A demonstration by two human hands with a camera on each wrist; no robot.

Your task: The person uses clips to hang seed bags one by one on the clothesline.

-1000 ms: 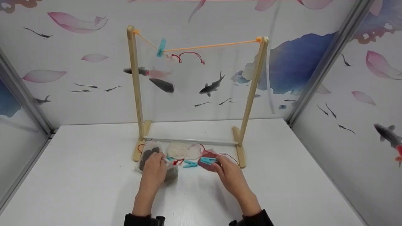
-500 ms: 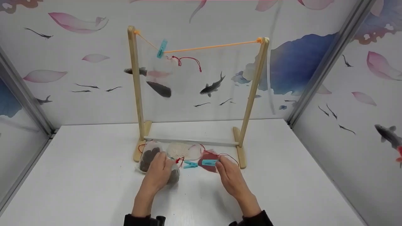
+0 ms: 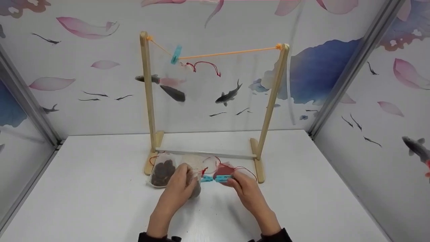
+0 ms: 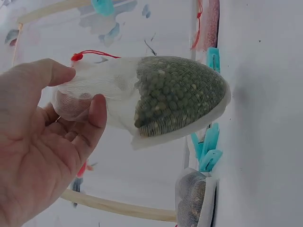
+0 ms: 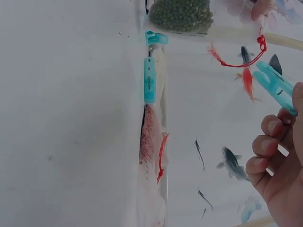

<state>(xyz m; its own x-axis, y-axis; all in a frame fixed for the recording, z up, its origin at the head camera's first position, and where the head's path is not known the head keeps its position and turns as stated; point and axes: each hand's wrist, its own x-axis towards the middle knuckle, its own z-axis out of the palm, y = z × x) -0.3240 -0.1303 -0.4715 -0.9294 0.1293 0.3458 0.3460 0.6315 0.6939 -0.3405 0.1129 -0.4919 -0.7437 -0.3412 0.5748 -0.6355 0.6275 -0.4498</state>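
My left hand (image 3: 178, 188) grips the gathered neck of a white mesh drawstring bag (image 4: 180, 94). Green beans fill its rounded end, and a red cord trails from the neck. To the right, my right hand (image 3: 248, 190) pinches a blue clothespin (image 5: 274, 85) by its handle end, the other fingers curled below. In the head view this clothespin points left toward the bag, apart from it. Loose blue clothespins (image 5: 149, 80) lie on the table between the hands. Behind the left hand lies a mesh bag of dark round pieces (image 3: 163, 173).
A wooden stand (image 3: 147, 94) with a sagging orange cord (image 3: 228, 53) stands behind the hands. One blue clothespin (image 3: 176, 54) holds a mesh bag with dark contents (image 3: 173, 93) on it. A pale-filled bag (image 3: 191, 159) and a reddish one (image 3: 224, 170) lie at the stand's foot.
My left hand has moved right with the bag of green beans, uncovering the bag of dark pieces. The right hand stays nearly in place with its clothespin. The hanging bag sways slightly.
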